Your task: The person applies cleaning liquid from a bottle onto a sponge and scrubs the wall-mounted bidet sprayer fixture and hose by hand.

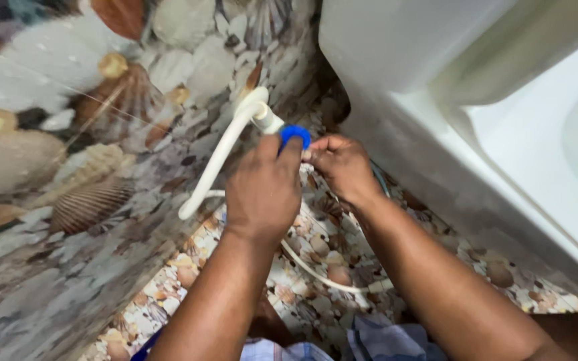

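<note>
A white valve with a blue knob (pixel 295 134) juts out of the shell-patterned wall tile. My left hand (pixel 264 190) is closed over the valve body, thumb against the blue knob. My right hand (pixel 344 166) pinches the fitting just right of the knob, fingers closed on it. A white hose (pixel 215 160) runs from the valve's wall end down and left. A second thin white hose (pixel 316 273) curves across the floor under my forearms.
A white ceramic toilet bowl (pixel 503 120) fills the right side, close to my right arm. Shell-patterned tiles (pixel 68 167) cover the wall at left and the floor below. My checked shorts show at the bottom edge.
</note>
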